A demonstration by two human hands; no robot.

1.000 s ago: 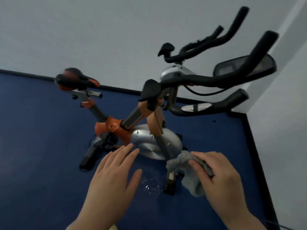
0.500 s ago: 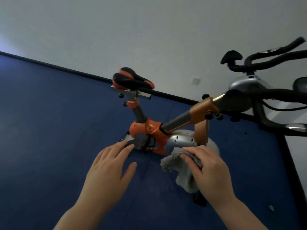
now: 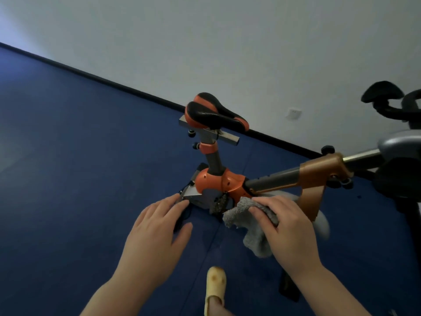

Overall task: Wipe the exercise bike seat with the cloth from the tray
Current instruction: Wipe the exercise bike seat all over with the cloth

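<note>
Nearer now: one seat (image 3: 213, 115), one cloth (image 3: 248, 221), two hands (image 3: 157, 233)

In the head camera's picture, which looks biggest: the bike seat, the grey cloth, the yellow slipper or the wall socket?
As they look in this view, largest first:
1. Bike seat and grey cloth: too alike to rank, and the cloth is nearer and partly hidden by the right hand.
2. Yellow slipper.
3. Wall socket.

Open air above seat (image 3: 214, 115) (frame (image 3: 273, 180) below).
</note>
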